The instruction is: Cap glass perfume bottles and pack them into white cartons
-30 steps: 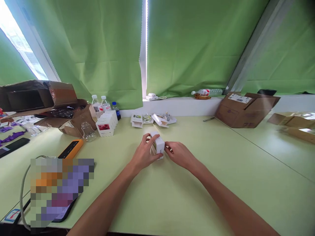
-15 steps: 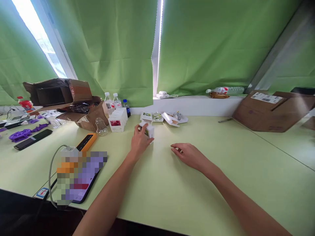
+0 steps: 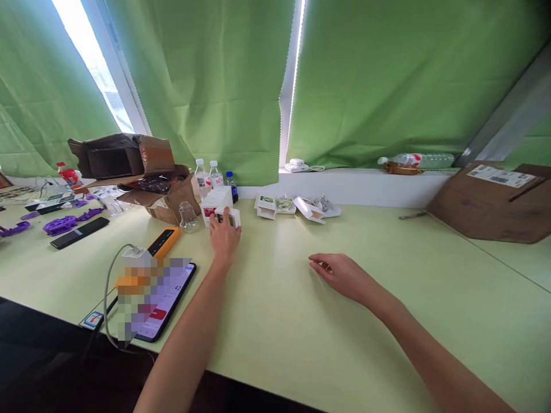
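My left hand (image 3: 224, 238) grips a small white box (image 3: 235, 218) close in front of a row of white boxes (image 3: 215, 199) that carry a pink picture. Whether the held box touches the row I cannot tell. Over the pale green table my right hand (image 3: 338, 271) hangs with fingers curled, thumb and fingertips near each other; I make out nothing between them. Behind and between my hands lie an opened white box (image 3: 266, 206), a clear-wrapped item (image 3: 284, 203), another opened white box (image 3: 308, 210) and a shiny wrapped item (image 3: 322, 202).
On the left are a clear plastic jar (image 3: 188, 218), torn cardboard boxes (image 3: 172, 198), a yellow power strip (image 3: 164, 244), a phone (image 3: 172, 310) and purple parts (image 3: 60, 225). Bottles (image 3: 216, 175) stand behind the row. A large cardboard box (image 3: 491, 206) lies at the right.
My left hand has carried the white box leftward to the row of boxes. My right hand keeps nearly the same pose. The whole view has shifted slightly.
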Tool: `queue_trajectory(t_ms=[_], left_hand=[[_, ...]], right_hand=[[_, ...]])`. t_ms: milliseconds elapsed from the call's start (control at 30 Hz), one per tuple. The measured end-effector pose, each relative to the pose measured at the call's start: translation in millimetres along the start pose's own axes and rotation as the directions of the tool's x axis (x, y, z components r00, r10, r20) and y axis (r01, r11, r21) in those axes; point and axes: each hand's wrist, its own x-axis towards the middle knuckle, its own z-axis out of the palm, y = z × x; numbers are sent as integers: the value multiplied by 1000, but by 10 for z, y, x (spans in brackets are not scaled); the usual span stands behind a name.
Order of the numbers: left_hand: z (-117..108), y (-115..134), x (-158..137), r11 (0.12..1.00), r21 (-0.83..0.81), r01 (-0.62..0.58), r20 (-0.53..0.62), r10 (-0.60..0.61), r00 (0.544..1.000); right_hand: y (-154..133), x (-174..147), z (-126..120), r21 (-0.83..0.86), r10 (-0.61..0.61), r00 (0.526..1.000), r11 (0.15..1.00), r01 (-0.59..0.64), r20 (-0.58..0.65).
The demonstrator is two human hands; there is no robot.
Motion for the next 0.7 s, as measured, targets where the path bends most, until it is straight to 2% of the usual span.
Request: queue_trajectory(t_ms=[300, 500, 700], left_hand=[[36, -225, 43, 984, 123, 128, -45, -123, 991], [160, -279, 45, 970, 176, 169, -114, -150, 982], [181, -286, 52, 944, 253, 213, -103, -193, 976]], right_hand=[[7, 9, -5, 20, 12, 999, 1000, -12, 37], [3, -5, -7, 23, 22, 999, 999, -23, 42], [41, 7, 6, 35, 24, 999, 999, -25, 34]])
